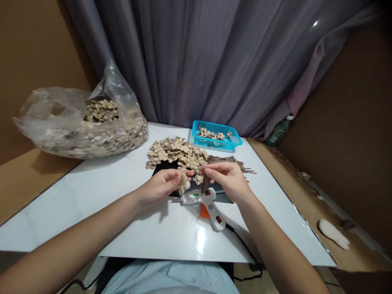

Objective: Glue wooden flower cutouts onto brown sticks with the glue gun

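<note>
My left hand (163,183) pinches a beige flower-shaped piece (183,184) between thumb and fingers, above the table. In my right hand (228,177) a few thin brown sticks (205,183) hang down from the closed fingertips. Just below both hands a white hot glue gun (208,204) with an orange trigger lies on its side, its nozzle pointing left. A heap of beige flower pieces (176,153) is piled on a dark mat (223,198) beyond my hands. Behind my right hand lies a bundle of brown sticks (245,166).
A clear plastic bag (92,139) full of flower pieces stands at the left. At the back is a blue basket (217,145) holding flowers on sticks. The glue gun's black cord (241,241) runs over the front edge. A green bottle (279,130) stands by the right wall.
</note>
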A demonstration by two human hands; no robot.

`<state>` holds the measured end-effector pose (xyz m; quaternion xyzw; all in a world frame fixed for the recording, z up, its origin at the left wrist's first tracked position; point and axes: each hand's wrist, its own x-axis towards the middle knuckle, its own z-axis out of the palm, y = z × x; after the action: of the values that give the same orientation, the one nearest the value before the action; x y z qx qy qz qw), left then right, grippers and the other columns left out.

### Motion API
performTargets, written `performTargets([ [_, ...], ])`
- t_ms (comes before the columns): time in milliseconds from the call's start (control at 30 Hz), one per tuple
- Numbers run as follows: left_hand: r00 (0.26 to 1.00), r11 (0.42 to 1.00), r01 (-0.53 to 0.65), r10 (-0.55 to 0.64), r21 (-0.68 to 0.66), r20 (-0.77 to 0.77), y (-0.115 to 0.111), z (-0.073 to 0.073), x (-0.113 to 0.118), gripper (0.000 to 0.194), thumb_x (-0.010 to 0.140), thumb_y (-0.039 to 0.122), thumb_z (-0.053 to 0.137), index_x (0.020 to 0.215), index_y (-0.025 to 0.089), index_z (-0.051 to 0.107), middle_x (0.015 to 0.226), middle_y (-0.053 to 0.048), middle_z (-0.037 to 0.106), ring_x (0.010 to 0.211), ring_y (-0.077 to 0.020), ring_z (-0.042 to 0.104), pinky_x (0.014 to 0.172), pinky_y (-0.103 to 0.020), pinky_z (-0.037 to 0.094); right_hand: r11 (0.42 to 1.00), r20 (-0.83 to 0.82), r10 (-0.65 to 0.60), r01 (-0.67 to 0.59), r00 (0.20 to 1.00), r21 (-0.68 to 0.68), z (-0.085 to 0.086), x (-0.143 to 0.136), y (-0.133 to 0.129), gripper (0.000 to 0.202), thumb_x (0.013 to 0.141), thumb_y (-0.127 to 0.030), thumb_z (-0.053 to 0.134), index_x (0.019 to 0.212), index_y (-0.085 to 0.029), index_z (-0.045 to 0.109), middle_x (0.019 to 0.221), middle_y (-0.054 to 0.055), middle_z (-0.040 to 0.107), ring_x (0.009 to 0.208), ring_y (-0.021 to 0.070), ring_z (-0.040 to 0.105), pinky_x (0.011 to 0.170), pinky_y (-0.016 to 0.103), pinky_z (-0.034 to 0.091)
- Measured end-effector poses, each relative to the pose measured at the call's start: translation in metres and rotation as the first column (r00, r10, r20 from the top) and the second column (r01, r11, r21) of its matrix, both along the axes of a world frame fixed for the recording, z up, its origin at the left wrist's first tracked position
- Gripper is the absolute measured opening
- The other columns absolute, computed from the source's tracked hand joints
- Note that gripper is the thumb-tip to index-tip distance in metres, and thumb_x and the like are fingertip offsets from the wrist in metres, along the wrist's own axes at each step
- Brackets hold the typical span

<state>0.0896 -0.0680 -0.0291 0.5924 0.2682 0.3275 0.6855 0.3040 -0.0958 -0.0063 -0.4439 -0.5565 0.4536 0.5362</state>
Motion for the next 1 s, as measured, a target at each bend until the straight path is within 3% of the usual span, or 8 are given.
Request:
performTargets([
  [133, 0.996, 0.993, 0.089, -0.086, 0.081, -0.038, -0.002, 0.002, -0.001, 0.034, 0.081, 0.049, 0.063, 0.075, 0.016, 0.069, 0.105, -0.013, 0.068, 0.116, -0.0242, 0.055, 0.100, -0.038, 0.040, 1.000, -0.003, -0.012, 0.012, 1.000, -0.018, -0.003, -0.011, 0.002, 0.022, 0.063, -0.030, 0.081, 0.080, -0.018, 0.075, 0.073, 0.004, 0.075, 0.062, 0.0155, 0.066, 0.056, 0.026, 0.051],
  [233, 0.986, 0.967, 0.112, -0.081, 0.227, -0.144, -0.006, 0.004, -0.001, 0.032, 0.084, 0.045, 0.059, 0.072, 0.017, 0.068, 0.087, -0.011, 0.070, 0.115, -0.0248, 0.055, 0.099, -0.039, 0.040, 0.999, -0.063, 0.009, -0.011, 0.998, -0.034, -0.005, -0.019, 0.002, 0.030, 0.061, -0.030, 0.082, 0.087, -0.019, 0.073, 0.072, 0.002, 0.074, 0.064, 0.0159, 0.068, 0.061, 0.027, 0.054],
  [400, 0.953, 0.783, 0.147, 0.053, 0.604, -0.300, -0.013, 0.006, 0.001, 0.026, 0.089, 0.035, 0.053, 0.079, 0.019, 0.070, 0.087, -0.007, 0.068, 0.090, -0.0205, 0.061, 0.085, -0.033, 0.045, 0.997, -0.122, -0.005, -0.003, 0.993, -0.072, -0.010, -0.028, 0.000, 0.024, 0.058, -0.029, 0.083, 0.077, -0.018, 0.073, 0.069, 0.002, 0.073, 0.065, 0.0174, 0.069, 0.063, 0.030, 0.057],
  [467, 0.937, 0.717, 0.154, 0.113, 0.680, -0.331, -0.015, 0.005, 0.002, 0.023, 0.090, 0.033, 0.052, 0.084, 0.019, 0.070, 0.086, -0.006, 0.067, 0.085, -0.0194, 0.061, 0.078, -0.031, 0.045, 0.997, -0.151, 0.012, -0.024, 0.988, -0.078, -0.011, -0.031, -0.002, 0.023, 0.058, -0.027, 0.084, 0.075, -0.019, 0.072, 0.068, 0.001, 0.073, 0.064, 0.0166, 0.069, 0.063, 0.029, 0.056],
  [567, 0.923, 0.662, 0.159, 0.164, 0.732, -0.349, -0.017, 0.003, 0.004, 0.022, 0.091, 0.030, 0.051, 0.087, 0.019, 0.070, 0.088, -0.005, 0.067, 0.085, -0.0188, 0.060, 0.077, -0.029, 0.045, 0.992, -0.189, 0.036, -0.058, 0.981, -0.111, -0.013, -0.034, -0.005, 0.023, 0.057, -0.027, 0.084, 0.074, -0.018, 0.071, 0.067, 0.001, 0.072, 0.062, 0.0154, 0.067, 0.060, 0.027, 0.055],
  [833, 0.906, 0.668, 0.194, 0.159, 0.719, -0.392, -0.022, 0.004, 0.006, 0.025, 0.092, 0.030, 0.047, 0.085, 0.018, 0.068, 0.084, -0.006, 0.067, 0.080, -0.0179, 0.062, 0.072, -0.028, 0.047, 0.988, -0.108, 0.081, -0.094, 0.991, -0.120, -0.012, -0.026, -0.003, 0.019, 0.063, -0.029, 0.081, 0.077, -0.019, 0.074, 0.071, 0.001, 0.072, 0.062, 0.0132, 0.064, 0.059, 0.025, 0.051],
  [933, 0.922, 0.707, 0.188, 0.113, 0.682, -0.371, -0.023, 0.006, 0.007, 0.025, 0.092, 0.030, 0.047, 0.089, 0.019, 0.069, 0.089, -0.007, 0.070, 0.086, -0.0199, 0.063, 0.077, -0.031, 0.049, 0.988, -0.087, 0.076, -0.087, 0.993, -0.130, -0.011, -0.023, -0.001, 0.021, 0.061, -0.029, 0.081, 0.077, -0.019, 0.073, 0.068, 0.000, 0.071, 0.059, 0.0124, 0.062, 0.057, 0.024, 0.049],
  [1000, 0.936, 0.767, 0.209, 0.023, 0.606, -0.351, -0.022, 0.008, 0.006, 0.027, 0.092, 0.032, 0.047, 0.085, 0.018, 0.069, 0.088, -0.007, 0.071, 0.089, -0.0206, 0.065, 0.081, -0.033, 0.050, 0.990, -0.082, 0.056, -0.066, 0.995, -0.126, -0.010, -0.021, 0.000, 0.022, 0.060, -0.029, 0.081, 0.076, -0.018, 0.072, 0.066, 0.000, 0.070, 0.058, 0.0118, 0.061, 0.054, 0.023, 0.048],
])
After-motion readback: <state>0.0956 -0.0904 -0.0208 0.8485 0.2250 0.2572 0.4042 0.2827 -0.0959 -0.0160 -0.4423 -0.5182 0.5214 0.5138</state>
